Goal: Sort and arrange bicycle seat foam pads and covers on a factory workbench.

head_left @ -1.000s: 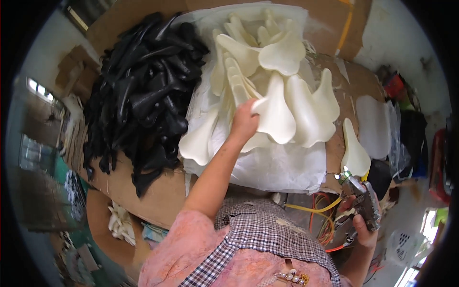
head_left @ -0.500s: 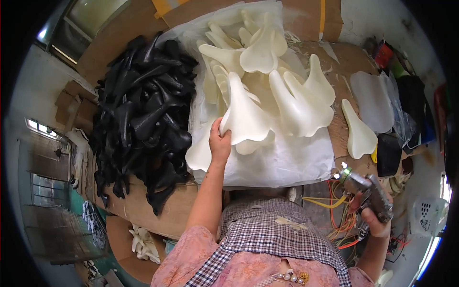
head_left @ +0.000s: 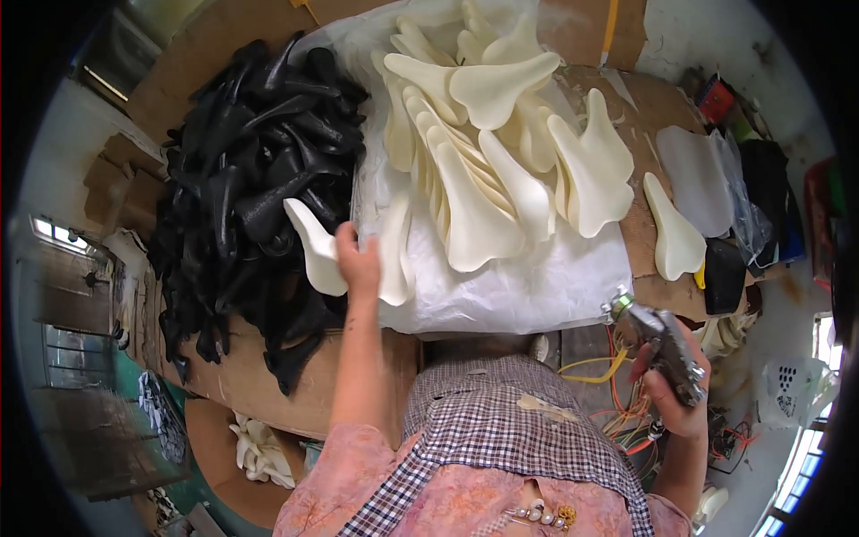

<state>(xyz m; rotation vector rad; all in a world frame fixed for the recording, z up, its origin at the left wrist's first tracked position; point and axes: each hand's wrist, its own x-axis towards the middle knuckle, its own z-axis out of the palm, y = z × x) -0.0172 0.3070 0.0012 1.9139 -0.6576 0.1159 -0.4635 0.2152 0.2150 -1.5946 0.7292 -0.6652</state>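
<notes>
My left hand (head_left: pixel 360 261), a little smeared by motion, is closed on the edge of a white bicycle saddle pad (head_left: pixel 313 251). That pad is tilted, its narrow end up, in front of the black pile's right side. Just right of my left hand, another white saddle pad (head_left: pixel 396 255) lies on the white sheet. In my right hand (head_left: pixel 678 394) is a metal spray gun (head_left: pixel 660 345), its greenish nozzle end towards the sheet. A row of overlapping cream saddle pads (head_left: pixel 470 210) fans out in the middle, with more pads heaped behind.
Black saddle shells (head_left: pixel 259 192) are heaped on the left of the cardboard-covered bench (head_left: pixel 385 362). A single cream pad (head_left: pixel 669 231) lies at right, near clear plastic bags (head_left: pixel 747 201). Orange and yellow hoses (head_left: pixel 613 380) hang below. A cardboard box (head_left: pixel 219 447) with white pieces stands lower left.
My left hand has moved left from the middle row towards the black pile, with a white saddle pad in it. My right hand and the spray gun have shifted slightly left.
</notes>
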